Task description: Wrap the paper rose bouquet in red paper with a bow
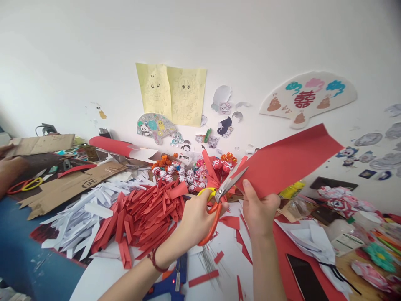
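Observation:
My left hand [196, 217] is closed round the handles of scissors [230, 184] with yellow and orange grips. Their blades are parted at the left edge of a large red paper sheet [291, 161]. My right hand [260, 209] pinches the sheet's lower edge between thumb and fingers, just right of the blades. The sheet is raised above the table and slants up to the right. Left of my hands lies a heap of folded red strips [144, 209], and beside it a pile of white strips [84, 213].
Another person's hands [12, 167] hold cardboard at the far left, near a second pair of scissors [28, 184]. A blue glue gun [178, 276] lies below my left forearm. A phone [305, 276] rests on red paper at lower right. Paper flowers [380, 257] are further right.

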Action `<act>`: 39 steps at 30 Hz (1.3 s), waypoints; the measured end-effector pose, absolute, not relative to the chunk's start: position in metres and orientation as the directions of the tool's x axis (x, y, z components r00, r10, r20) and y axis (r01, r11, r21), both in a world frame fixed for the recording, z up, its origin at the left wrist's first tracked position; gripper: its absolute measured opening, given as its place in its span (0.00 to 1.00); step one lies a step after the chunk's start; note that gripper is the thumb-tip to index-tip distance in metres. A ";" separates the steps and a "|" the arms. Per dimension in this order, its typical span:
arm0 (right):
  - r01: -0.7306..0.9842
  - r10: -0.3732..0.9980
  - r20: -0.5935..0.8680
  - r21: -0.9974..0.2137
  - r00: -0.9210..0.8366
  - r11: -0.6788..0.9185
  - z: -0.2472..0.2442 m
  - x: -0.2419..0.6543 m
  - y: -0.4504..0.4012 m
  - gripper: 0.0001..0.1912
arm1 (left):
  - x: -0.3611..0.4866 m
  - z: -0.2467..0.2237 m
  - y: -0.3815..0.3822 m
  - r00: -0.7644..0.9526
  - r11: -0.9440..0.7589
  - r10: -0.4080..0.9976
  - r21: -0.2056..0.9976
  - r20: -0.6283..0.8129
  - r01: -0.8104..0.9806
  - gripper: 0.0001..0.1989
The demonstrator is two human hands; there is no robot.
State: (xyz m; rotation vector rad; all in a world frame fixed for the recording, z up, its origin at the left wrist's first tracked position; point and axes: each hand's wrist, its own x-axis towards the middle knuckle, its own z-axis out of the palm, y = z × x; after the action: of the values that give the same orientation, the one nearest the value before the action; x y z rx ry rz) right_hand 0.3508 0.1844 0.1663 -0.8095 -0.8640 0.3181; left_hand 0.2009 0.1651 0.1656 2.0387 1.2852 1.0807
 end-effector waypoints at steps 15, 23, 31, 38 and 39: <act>0.079 0.548 0.559 -0.741 0.622 0.667 0.166 0.351 0.184 0.14 | 0.200 0.168 0.164 0.248 -0.444 0.896 0.743 0.368 0.501 0.16; 0.092 0.551 0.555 -0.751 0.623 0.654 0.168 0.352 0.182 0.16 | 0.200 0.170 0.162 0.243 -0.438 0.899 0.738 0.365 0.513 0.16; 0.082 0.569 0.531 -0.772 0.627 0.630 0.169 0.353 0.180 0.18 | 0.198 0.169 0.162 0.247 -0.443 0.897 0.733 0.368 0.517 0.14; 0.135 0.551 0.583 -0.750 0.598 0.648 0.166 0.355 0.182 0.14 | 0.199 0.171 0.163 0.247 -0.438 0.899 0.731 0.361 0.524 0.15; 0.134 0.553 0.583 -0.751 0.595 0.647 0.166 0.356 0.182 0.14 | 0.199 0.171 0.163 0.247 -0.436 0.900 0.732 0.359 0.523 0.15</act>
State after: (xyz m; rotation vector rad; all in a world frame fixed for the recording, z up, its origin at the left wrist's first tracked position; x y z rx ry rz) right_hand 0.3555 0.1817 0.1656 -0.8567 -0.9234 0.2818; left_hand 0.1987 0.1632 0.1711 2.0564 1.2943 1.0686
